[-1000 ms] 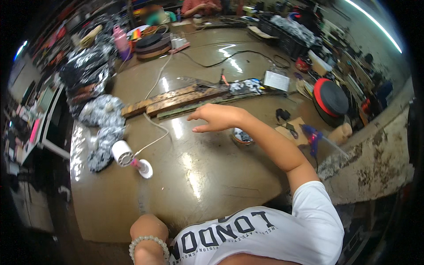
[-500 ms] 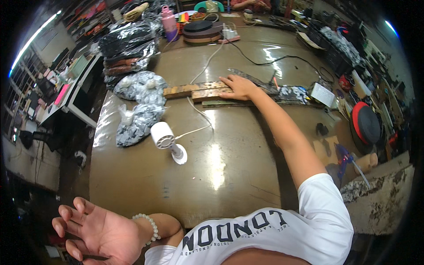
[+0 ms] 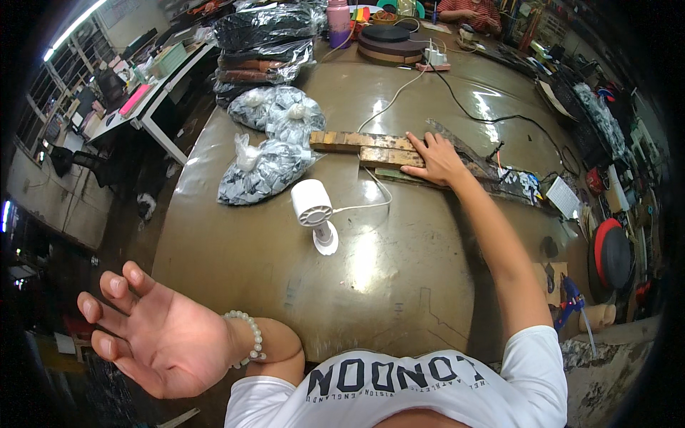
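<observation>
My right hand (image 3: 439,161) lies on the right part of two narrow, worn wooden bars, its fingers spread. The far bar (image 3: 341,141) is the longer one and sticks out further left; the near bar (image 3: 385,157) lies against it. My left hand (image 3: 171,334) is held palm up beyond the table's left front corner, its fingers apart and slightly bent, with nothing in it. A bracelet of pale beads (image 3: 253,339) circles that wrist. Between my arms a small white desk fan (image 3: 312,203) stands on the table, its cable running behind it.
Knotted clear bags of dark pieces (image 3: 267,171) lie left of the bars, before a stack of plastic-wrapped bundles (image 3: 264,50). Rolls of strap (image 3: 389,46) and a power strip (image 3: 435,63) are at the back. A blue glue gun (image 3: 571,299) is at right. Another person (image 3: 471,14) sits far off.
The whole view has shifted, so the table's things appear further right and slightly higher. My right hand stays on the wooden bars, and my left hand stays raised and empty.
</observation>
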`<state>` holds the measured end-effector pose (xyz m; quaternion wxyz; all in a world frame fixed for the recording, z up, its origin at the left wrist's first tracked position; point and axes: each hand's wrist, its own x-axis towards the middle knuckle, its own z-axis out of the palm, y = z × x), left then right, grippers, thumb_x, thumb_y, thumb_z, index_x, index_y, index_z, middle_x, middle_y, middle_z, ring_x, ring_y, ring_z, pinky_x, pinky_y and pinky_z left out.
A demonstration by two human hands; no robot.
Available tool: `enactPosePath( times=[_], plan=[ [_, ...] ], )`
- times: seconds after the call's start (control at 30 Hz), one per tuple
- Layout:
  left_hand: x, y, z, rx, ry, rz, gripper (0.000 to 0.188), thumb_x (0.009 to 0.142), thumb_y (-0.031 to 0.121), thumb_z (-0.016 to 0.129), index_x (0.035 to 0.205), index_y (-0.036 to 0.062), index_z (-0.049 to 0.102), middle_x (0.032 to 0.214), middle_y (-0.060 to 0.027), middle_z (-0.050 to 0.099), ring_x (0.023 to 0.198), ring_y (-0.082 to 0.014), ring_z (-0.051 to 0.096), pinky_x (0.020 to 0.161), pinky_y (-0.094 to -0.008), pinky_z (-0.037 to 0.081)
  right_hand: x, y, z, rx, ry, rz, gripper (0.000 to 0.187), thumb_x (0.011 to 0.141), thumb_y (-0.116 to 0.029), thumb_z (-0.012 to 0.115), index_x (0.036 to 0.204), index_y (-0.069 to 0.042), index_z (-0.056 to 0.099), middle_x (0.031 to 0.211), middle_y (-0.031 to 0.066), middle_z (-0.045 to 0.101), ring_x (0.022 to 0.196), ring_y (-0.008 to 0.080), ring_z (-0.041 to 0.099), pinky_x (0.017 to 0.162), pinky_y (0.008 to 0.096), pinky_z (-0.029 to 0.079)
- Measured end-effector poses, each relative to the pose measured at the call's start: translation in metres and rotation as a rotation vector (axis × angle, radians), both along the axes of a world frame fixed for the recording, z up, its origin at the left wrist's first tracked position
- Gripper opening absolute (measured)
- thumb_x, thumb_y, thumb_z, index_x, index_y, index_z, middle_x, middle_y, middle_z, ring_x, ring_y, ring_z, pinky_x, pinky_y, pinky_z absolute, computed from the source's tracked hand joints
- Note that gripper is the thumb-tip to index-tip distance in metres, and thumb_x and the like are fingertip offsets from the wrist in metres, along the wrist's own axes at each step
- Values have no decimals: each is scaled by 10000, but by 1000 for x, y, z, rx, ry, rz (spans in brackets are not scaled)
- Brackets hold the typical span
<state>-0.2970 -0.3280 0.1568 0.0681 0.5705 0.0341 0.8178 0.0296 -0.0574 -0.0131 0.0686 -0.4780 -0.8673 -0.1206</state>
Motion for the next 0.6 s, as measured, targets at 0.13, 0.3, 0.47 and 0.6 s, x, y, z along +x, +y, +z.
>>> enactPosePath(
  times=[0.13,0.3,0.47,0.6],
  plan=[
    [-2,0,-2,-49,-15,191,292,919,233,333,1051,75,540,1241,-120,424,1009,-273,414,887,-407,313,-6,-8,-2,17,27,15,819,770,-684,418,1346,-105,350,1015,199,496,934,330,473,789,421,391],
    [-5,3,3,-11,81,23,318,926,217,316,1060,21,527,1213,-158,451,1016,-303,435,904,-432,330,-7,-21,-1,28,31,47,810,769,-677,429,1336,-103,365,1001,195,496,924,324,469,771,410,390],
    [14,24,-1,-91,-54,156,251,905,218,345,997,72,527,1121,-111,424,896,-248,469,792,-358,367,-9,-30,3,-4,29,55,801,768,-673,437,1333,-108,374,1017,197,496,941,328,464,794,407,386],
    [20,69,-9,-226,148,134,217,883,135,385,1007,13,515,1075,-136,464,858,-217,532,752,-335,424,-9,-31,5,-34,47,31,800,772,-659,447,1350,-115,351,1060,202,485,994,335,451,855,410,371]
  ],
)
